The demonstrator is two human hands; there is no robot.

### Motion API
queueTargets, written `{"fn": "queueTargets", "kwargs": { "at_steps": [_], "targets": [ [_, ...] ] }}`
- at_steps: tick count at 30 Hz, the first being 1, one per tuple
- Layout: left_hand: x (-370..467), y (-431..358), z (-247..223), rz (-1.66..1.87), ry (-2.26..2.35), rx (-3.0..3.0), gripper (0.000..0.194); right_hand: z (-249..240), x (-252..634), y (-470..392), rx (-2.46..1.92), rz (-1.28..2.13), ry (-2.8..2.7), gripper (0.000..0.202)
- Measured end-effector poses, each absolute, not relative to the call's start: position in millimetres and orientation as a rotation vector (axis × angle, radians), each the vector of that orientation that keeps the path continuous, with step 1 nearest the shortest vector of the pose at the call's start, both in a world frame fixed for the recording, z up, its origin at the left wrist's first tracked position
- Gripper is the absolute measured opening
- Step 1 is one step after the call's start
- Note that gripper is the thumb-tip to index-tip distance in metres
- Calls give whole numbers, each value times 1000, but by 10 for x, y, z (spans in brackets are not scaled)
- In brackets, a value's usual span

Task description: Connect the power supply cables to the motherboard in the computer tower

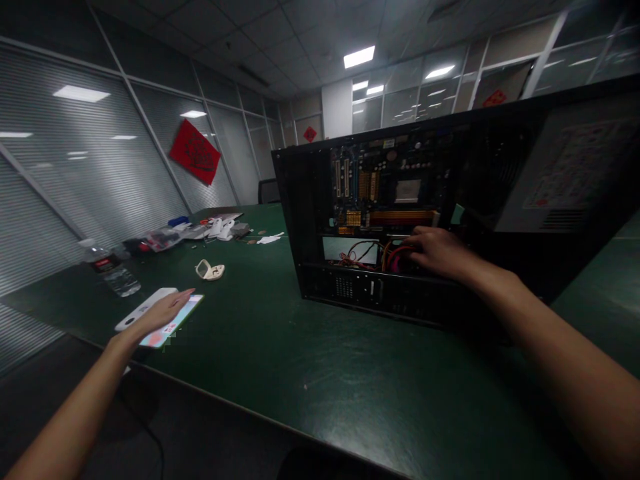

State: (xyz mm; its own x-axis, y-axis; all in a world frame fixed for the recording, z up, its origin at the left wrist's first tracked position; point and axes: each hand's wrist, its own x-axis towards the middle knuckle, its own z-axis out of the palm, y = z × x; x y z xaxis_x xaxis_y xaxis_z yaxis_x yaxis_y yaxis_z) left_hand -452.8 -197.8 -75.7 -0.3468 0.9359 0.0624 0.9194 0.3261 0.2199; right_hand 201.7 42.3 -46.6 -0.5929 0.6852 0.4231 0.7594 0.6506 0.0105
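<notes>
My left hand [163, 313] lies flat with fingers stretched out over a phone [173, 327] with a lit, colourful screen. A white device with a dark round spot [131, 320] lies just beyond that hand. On the right, an open black computer case [313, 220] stands on the table, its motherboard [383, 167] exposed. My right hand [443, 252] reaches into the lower part of the case, fingers bent around the red and orange cables [395, 257]; its fingertips are partly hidden. Above that hand is the labelled power supply [565, 173].
A green table [280, 353] runs under everything. A water bottle [113, 270] stands at the left, with a small open cream-coloured case [210, 270] nearby. Bags, papers and other clutter [220, 228] lie farther back. A chair back [269, 191] shows beyond the table.
</notes>
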Motion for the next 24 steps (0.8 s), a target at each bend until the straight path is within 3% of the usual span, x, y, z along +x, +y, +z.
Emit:
{"fn": "queueTargets", "kwargs": {
  "at_steps": [6, 15, 24],
  "targets": [
    [-4568, -2118, -780, 410, 2575, 1649, 110, -476, 2023, 447, -1138, -267, -2489, 25],
    [-4544, -2610, -906, 1325, 2268, 1093, 79, -488, 2014, 434, -1161, -292, -2485, 26],
    [-4463, -2615, -829, 1116, 2438, 1147, 79, -507, 2024, 442, -1142, -281, -2468, 28]
  ]
}}
